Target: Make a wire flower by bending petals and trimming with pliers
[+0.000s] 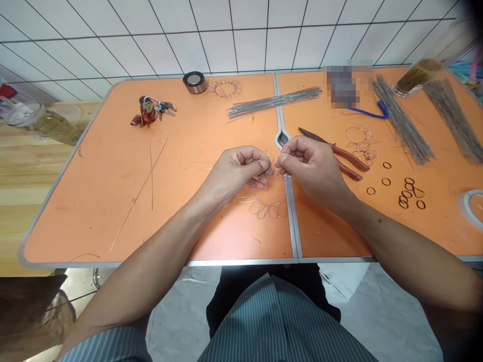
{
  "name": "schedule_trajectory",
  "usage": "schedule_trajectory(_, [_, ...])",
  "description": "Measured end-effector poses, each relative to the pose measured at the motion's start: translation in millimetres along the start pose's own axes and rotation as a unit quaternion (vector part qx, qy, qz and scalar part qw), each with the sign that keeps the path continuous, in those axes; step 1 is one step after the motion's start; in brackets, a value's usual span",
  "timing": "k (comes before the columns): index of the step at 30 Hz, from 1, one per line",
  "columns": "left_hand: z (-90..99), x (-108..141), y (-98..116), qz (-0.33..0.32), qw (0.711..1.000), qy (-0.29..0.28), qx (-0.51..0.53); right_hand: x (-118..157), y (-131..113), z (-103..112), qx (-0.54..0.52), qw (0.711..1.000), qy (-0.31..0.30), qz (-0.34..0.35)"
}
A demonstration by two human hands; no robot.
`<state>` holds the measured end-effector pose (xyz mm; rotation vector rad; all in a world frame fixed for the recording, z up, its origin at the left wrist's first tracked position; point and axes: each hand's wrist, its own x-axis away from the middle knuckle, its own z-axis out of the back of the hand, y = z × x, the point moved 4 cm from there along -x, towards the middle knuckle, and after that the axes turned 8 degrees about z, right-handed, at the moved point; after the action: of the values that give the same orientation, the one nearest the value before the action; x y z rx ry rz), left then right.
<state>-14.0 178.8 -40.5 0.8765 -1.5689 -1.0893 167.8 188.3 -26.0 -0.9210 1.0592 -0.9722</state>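
Over the middle of the orange table, my left hand (245,168) is closed, thumb and fingers pinching a thin wire ring with petal-like loops (266,211). The looped part hangs toward me below my fingers. My right hand (307,163) is closed in a pinch at the same wire ring's right side, close to the left fingertips. The exact bit of wire between the fingers is partly hidden. Red-handled pliers (349,156) lie just behind and right of my right hand. Thin wire ends stick out to the left of my left hand.
Bundles of straight wire (273,102) lie at the back and right (403,120). Small dark rings (407,193) lie at right, near bent wire loops (362,143). Keys (153,109), a tape roll (194,82) and a finished-looking wire ring (225,88) sit farther back. Loose wires (139,193) lie left.
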Motion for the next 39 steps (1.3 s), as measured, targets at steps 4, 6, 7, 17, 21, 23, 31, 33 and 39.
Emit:
schedule_trajectory(4, [-0.5, -0.4, 0.8, 0.013, 1.000, -0.016, 0.010, -1.2, 1.5, 0.1, -0.021, 1.000, 0.002, -0.007])
schedule_trajectory(6, [-0.2, -0.3, 1.4, 0.021, 0.999, -0.019, 0.016, -1.6, 1.0, 0.7, -0.029, 0.999, 0.007, -0.011])
schedule_trajectory(7, [0.0, -0.1, 1.6, 0.025, 0.999, -0.019, 0.017, -1.7, 0.4, 1.1, -0.031, 0.999, 0.009, -0.013])
schedule_trajectory(17, [0.8, -1.6, -2.2, 0.034, 0.999, -0.021, 0.027, -0.8, -2.8, 3.6, -0.029, 0.999, 0.020, -0.017])
schedule_trajectory(21, [0.3, -0.7, -2.1, 0.037, 0.999, -0.016, 0.012, -0.5, -3.8, 3.4, -0.025, 0.999, 0.020, -0.011])
schedule_trajectory(23, [-0.1, 0.0, -0.7, 0.029, 0.999, -0.017, 0.006, -0.3, -3.3, 2.6, -0.028, 0.999, 0.016, -0.013])
schedule_trajectory(31, [-1.6, 0.6, 1.3, 0.025, 1.000, -0.013, -0.002, -0.2, 4.0, -1.1, -0.031, 1.000, -0.001, -0.001])
schedule_trajectory(33, [-0.6, 0.8, 1.8, 0.013, 1.000, -0.011, 0.007, -0.1, 3.6, -0.8, -0.031, 0.999, 0.001, 0.007])
schedule_trajectory(39, [3.4, 0.2, 1.7, -0.011, 1.000, -0.004, 0.018, 0.6, -0.3, 1.1, -0.023, 1.000, -0.001, 0.015])
